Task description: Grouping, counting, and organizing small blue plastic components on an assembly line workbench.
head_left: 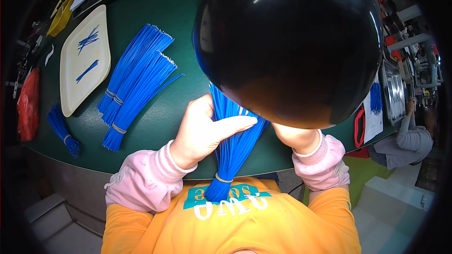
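Note:
My left hand (202, 129) is closed around a bundle of blue wires (231, 153), its thumb lying across them. A tan rubber band (223, 179) ties the bundle near its lower end, which rests close to my orange shirt. The wires fan out upward, and their far ends pass beneath a large glossy black dome (287, 47). My right hand (297, 137) is just right of the bundle, with its fingers hidden behind the dome's rim. Left of my hands, two thick banded bundles of blue wires (141, 84) lie side by side on the green table (174, 131).
A cream tray (70, 89) with a few short blue wires stands at the left, near a smaller wire bundle (63, 131) and a red bag (28, 108). A yellow bin (62, 16) is farther back. At the right are a red loop (359, 127), metal trays (394, 91) and another person (409, 136).

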A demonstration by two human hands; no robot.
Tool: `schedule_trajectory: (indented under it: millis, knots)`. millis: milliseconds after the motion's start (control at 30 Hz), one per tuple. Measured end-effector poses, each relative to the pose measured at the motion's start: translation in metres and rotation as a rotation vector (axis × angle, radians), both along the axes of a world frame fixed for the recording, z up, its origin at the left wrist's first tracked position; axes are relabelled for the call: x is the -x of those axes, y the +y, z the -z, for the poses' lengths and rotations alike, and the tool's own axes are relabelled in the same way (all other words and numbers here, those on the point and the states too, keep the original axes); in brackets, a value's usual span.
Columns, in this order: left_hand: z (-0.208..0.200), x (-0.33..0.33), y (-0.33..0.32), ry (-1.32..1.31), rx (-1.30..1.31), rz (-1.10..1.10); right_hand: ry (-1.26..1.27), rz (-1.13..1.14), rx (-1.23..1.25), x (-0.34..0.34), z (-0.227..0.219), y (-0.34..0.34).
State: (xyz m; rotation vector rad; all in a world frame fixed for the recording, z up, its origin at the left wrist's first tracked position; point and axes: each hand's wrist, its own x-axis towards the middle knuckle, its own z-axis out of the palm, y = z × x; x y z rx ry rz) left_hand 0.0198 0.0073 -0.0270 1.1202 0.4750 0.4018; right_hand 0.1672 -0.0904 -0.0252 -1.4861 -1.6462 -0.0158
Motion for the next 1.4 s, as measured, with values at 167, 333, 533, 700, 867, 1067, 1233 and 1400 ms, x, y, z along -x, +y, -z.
schedule_trajectory:
  millis: [167,333,533,700,867,1067,1233,1400]
  knots:
    - [0.002,-0.001,0.0,0.006,-0.089,-0.005,-0.133,-0.104,-0.1,-0.002,0.0,0.004]
    - [-0.003,-0.001,-0.002,-0.018,-0.107,-0.03,-0.013,0.057,0.001,-0.003,0.0,-0.001]
    - [0.0,0.001,-0.003,-0.069,-0.155,-0.044,-0.126,-0.076,0.006,0.002,-0.002,0.007]
    - [-0.003,-0.001,-0.002,-0.04,-0.08,0.001,-0.306,0.083,-0.098,-0.008,-0.002,-0.002]
    - [-0.004,0.0,-0.001,-0.027,-0.045,-0.013,0.151,-0.067,-0.027,0.002,-0.007,0.001]
    - [-0.002,0.001,-0.001,-0.027,-0.031,-0.014,-0.102,-0.028,-0.085,-0.004,-0.003,0.0]
    - [0.002,0.004,0.0,-0.075,0.116,0.007,0.042,-0.037,-0.025,-0.008,-0.004,0.0]
    - [-0.002,0.001,0.001,-0.127,0.248,0.022,-0.129,-0.08,-0.008,-0.008,-0.006,0.002]
